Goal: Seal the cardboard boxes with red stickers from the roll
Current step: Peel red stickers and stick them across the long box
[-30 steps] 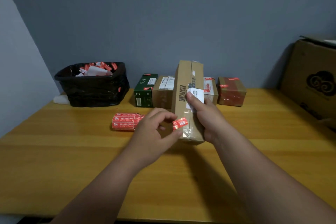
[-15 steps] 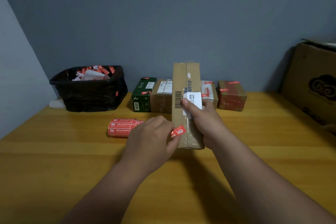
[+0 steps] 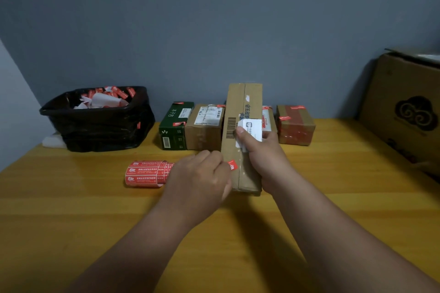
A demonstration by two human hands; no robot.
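Pinching a red sticker point(image 3: 233, 164) against the left face of the long cardboard box point(image 3: 241, 140), the left hand point(image 3: 198, 179) has its fingers curled round it. Opposite, the right hand point(image 3: 260, 153) grips the box's other side, thumb on its white label point(image 3: 250, 129). Just left of the left hand lies the sticker roll point(image 3: 147, 173).

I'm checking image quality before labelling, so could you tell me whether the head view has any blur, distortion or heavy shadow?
Head view: dim, soft light; wide-angle bending at the edges; dark arm shadows on the table; left hand and red sticker slightly soft; print on the sticker roll is unreadable.
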